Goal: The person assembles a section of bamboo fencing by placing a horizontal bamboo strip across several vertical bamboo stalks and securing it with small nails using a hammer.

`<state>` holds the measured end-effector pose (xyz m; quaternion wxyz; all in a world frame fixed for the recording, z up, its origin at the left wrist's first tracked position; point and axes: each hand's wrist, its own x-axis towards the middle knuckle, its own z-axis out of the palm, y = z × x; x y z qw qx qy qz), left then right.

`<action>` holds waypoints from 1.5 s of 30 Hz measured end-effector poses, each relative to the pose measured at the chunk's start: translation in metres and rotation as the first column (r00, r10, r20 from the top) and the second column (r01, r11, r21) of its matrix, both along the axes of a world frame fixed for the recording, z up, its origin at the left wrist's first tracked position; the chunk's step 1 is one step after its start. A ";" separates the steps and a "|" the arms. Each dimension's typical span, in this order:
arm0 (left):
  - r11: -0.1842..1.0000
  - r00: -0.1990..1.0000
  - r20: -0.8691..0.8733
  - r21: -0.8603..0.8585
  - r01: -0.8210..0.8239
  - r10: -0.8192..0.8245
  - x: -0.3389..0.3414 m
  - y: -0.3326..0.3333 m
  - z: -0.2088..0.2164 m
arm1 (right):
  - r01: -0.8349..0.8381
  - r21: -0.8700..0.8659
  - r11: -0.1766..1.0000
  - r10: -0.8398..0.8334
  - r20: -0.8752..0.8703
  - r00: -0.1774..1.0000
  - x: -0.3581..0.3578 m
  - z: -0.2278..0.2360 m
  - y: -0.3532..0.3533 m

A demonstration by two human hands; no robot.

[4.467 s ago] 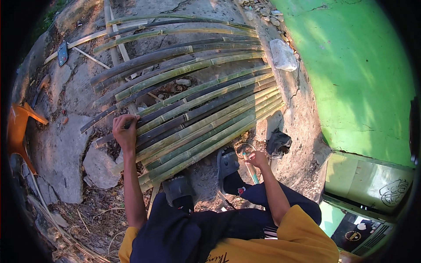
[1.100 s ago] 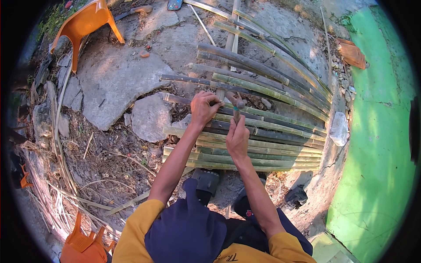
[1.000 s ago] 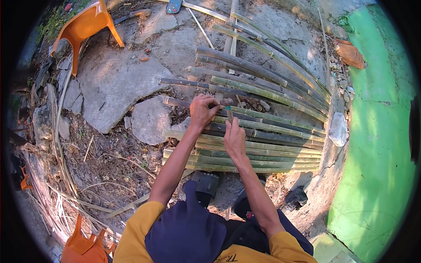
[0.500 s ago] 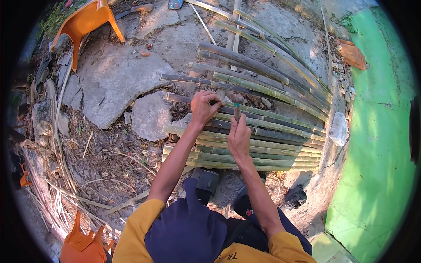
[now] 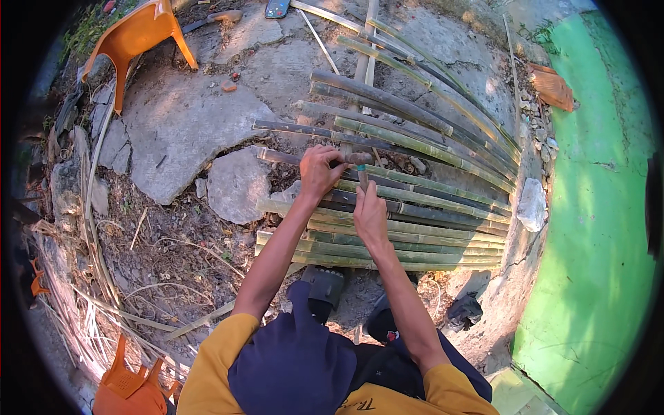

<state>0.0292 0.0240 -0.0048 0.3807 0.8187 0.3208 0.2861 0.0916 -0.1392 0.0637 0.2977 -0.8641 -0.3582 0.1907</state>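
My right hand is wrapped round the handle of a hammer with a teal band below its head. The hammer's head is right beside the fingertips of my left hand. Those fingers are pinched together over a bamboo pole, and whatever they grip is too small to make out. Under both hands lies a row of split bamboo poles, side by side and fanning out toward the far side. A wooden crosspiece passes beneath the poles, partly hidden by them.
An orange plastic chair stands at the far left, another orange chair at the near left. A machete lies on broken concrete slabs. A white stone sits at the poles' right ends, by a green painted floor.
The hammer and my right hand have shifted slightly left, bringing the hammer's head beside my left fingertips. My left hand stays in place over the poles.
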 end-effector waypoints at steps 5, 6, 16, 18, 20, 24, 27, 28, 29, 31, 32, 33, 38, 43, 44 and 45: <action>1.000 1.000 -0.014 -0.025 -0.007 0.007 -0.011 0.001 0.003 | 0.081 0.210 0.974 -0.079 -0.018 0.997 -0.005 0.042 0.015; 1.000 1.000 0.001 0.000 -0.022 0.022 -0.010 0.002 0.004 | 0.081 0.208 0.975 -0.079 -0.018 0.997 -0.008 0.040 0.016; 1.000 1.000 0.015 -0.014 -0.023 0.023 -0.009 0.000 0.003 | 0.102 0.258 0.961 -0.084 -0.081 0.993 -0.011 0.040 0.017; 1.000 1.000 0.009 -0.005 -0.020 0.020 -0.010 0.000 0.007 | 0.087 0.390 0.917 -0.099 0.011 0.995 -0.013 0.041 0.017; 1.000 1.000 0.018 0.016 -0.014 0.014 -0.004 0.002 0.008 | 0.064 0.282 0.957 -0.074 0.024 0.997 -0.010 0.020 0.010; 1.000 1.000 0.006 -0.012 -0.004 0.004 -0.004 0.002 0.004 | 0.042 0.050 0.998 -0.039 -0.060 0.997 -0.003 0.006 0.002; 0.999 0.998 -0.046 -0.008 0.047 -0.047 -0.018 0.006 -0.001 | 0.113 0.144 0.983 -0.093 -0.141 0.986 -0.005 0.025 0.005; 0.995 0.992 -0.078 -0.001 0.102 -0.102 -0.017 0.006 0.002 | 0.116 0.146 0.982 -0.096 -0.140 0.986 0.000 0.027 0.000; 0.995 0.992 -0.077 0.001 0.105 -0.104 -0.017 0.005 0.005 | 0.132 0.169 0.977 -0.108 -0.145 0.984 0.004 0.028 -0.005; 0.965 0.992 -0.111 0.245 0.092 -0.066 -0.026 0.002 0.009 | 0.141 0.193 0.971 -0.112 -0.150 0.982 0.004 0.030 -0.011; 0.965 0.992 -0.112 0.246 0.085 -0.059 -0.034 0.000 0.004 | 0.156 0.156 0.975 -0.124 -0.194 0.973 0.002 0.032 -0.012; 0.939 0.969 -0.244 0.325 0.108 -0.027 -0.043 -0.002 -0.003 | 0.169 0.118 0.979 -0.137 -0.238 0.962 0.000 0.033 -0.013; 0.898 0.869 -0.493 0.362 0.252 -0.045 -0.055 -0.002 0.009 | 0.165 0.159 0.973 -0.124 -0.239 0.963 -0.012 0.041 -0.002; 0.893 0.687 -0.688 0.125 0.431 -0.235 -0.049 0.008 0.027 | 0.058 0.031 0.998 -0.050 -0.219 0.975 -0.019 0.014 -0.004; 0.896 0.685 -0.691 0.124 0.426 -0.230 -0.052 0.011 0.025 | 0.052 0.031 0.998 -0.044 -0.222 0.974 -0.022 0.014 -0.003; 0.870 0.672 -0.704 0.161 0.466 -0.230 -0.055 0.014 0.024 | 0.068 0.108 0.992 -0.045 -0.203 0.978 -0.025 0.015 -0.002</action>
